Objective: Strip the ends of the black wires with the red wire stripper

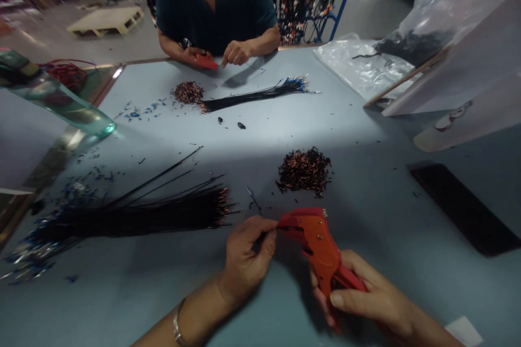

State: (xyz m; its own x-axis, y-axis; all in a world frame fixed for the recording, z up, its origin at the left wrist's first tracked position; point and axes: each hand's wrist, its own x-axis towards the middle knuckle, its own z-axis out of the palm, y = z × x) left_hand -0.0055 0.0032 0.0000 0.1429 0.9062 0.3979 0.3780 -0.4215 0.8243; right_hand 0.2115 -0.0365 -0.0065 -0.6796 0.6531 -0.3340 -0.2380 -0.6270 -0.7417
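Observation:
My right hand [358, 293] grips the handles of a red-orange wire stripper [315, 238], its jaws pointing left. Thumb and forefinger of my left hand [250, 252] are pinched together at the mouth of the jaws; the thin black wire between them barely shows. To the left lies a thick bundle of black wires [154, 214] with bare copper ends on the right and blue terminals on the left. Beyond the stripper sits a pile of cut-off black and copper wire ends [305, 171]. A single short wire [253, 199] with a light tip rests near my left hand.
Across the table a person [215, 11] holds another red tool [207, 62] and a wire. Before them lie a wire bundle [252, 95] and a scrap pile [188, 92]. A green bottle [69, 105] stands left, a black phone [466, 209] lies right, near clear plastic bags [362, 65].

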